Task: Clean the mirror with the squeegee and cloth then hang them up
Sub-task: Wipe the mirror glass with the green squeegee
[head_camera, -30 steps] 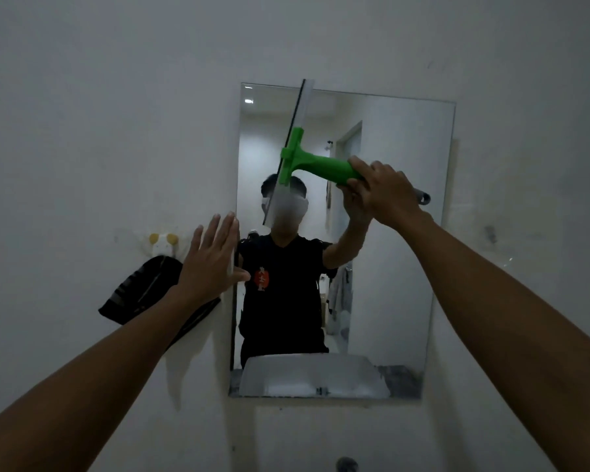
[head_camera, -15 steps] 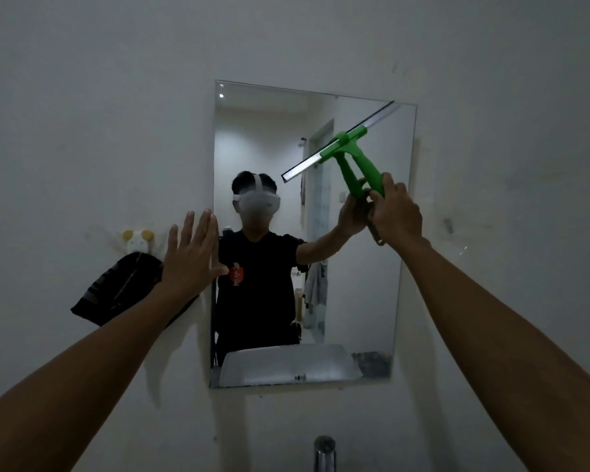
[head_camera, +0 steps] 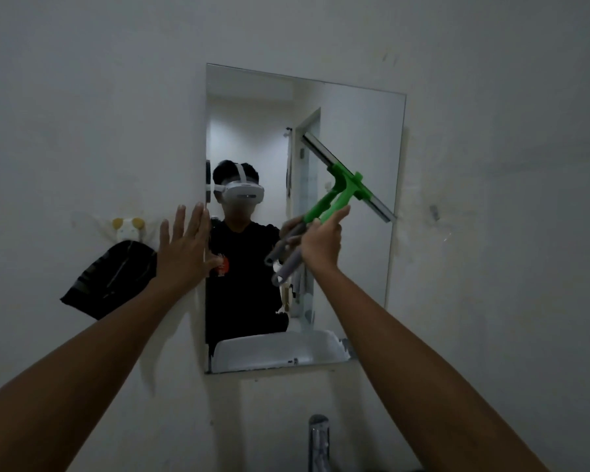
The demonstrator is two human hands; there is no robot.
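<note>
Mirror (head_camera: pixel 355 107): a frameless upright rectangle is fixed to a pale wall (head_camera: pixel 82 97); a person in a black shirt wearing a white headset, a doorway and the rim of a white basin are reflected in it.
Squeegee (head_camera: pixel 346 185): a green head and green upper handle are seen, with a grey lower grip; the blade is laid against the glass in the right half of the mirror, slanting from upper left down to lower right, its lower end close to the mirror's right edge.
Right hand (head_camera: pixel 322 245): it is closed round the squeegee handle where green meets grey, with the thumb laid up along the green part; the grey end of the handle sticks out below the hand to the left.
Left hand (head_camera: pixel 184 250): it is spread wide with fingers straight and is pressed flat at the left edge of the mirror, partly on the wall; nothing is held in it.
Cloth (head_camera: pixel 113 281): a dark, faintly striped cloth is hung from a hook on the wall, left of the mirror and just beside the left hand.
Hook (head_camera: pixel 127 228): a small white wall hook with two yellow ear-like knobs is seen above the cloth.
Tap (head_camera: pixel 318 441): a metal tap is seen at the bottom edge, below the mirror.
</note>
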